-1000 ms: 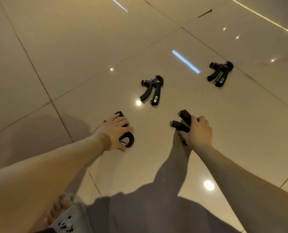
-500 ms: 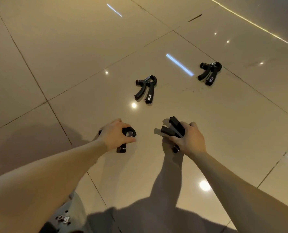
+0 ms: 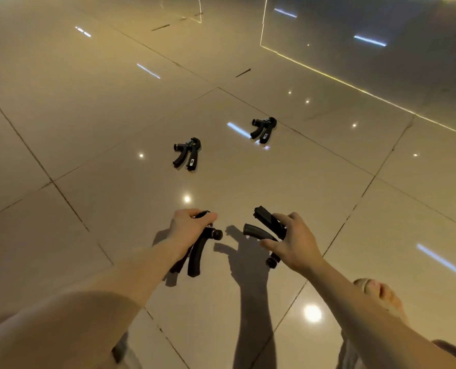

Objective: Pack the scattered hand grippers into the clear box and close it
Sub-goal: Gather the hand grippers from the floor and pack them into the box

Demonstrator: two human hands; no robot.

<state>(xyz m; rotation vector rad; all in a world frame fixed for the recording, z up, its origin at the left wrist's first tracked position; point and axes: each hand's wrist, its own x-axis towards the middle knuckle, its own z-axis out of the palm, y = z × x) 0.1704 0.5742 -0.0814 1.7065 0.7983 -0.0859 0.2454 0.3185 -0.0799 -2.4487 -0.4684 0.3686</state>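
Note:
My left hand (image 3: pixel 188 226) is shut on the head of a black hand gripper (image 3: pixel 197 255), whose two handles hang down above the floor. In my right hand (image 3: pixel 295 242) sits a second black hand gripper (image 3: pixel 264 227), handles pointing up and to the left, its knob below my palm. Two more black hand grippers lie on the tiled floor farther off: one (image 3: pixel 187 154) in the middle, another (image 3: pixel 263 129) beyond it to the right. The clear box is out of view.
Glossy beige floor tiles (image 3: pixel 88 115) with dark grout lines reflect ceiling lights. A dark reflective wall panel (image 3: pixel 381 49) rises at the far right. My bare foot (image 3: pixel 381 296) shows at the lower right, beside my right forearm.
Both hands have lifted their grippers off the floor and drawn them back toward me. The view has risen and tilted up, so the two lying grippers look farther away.

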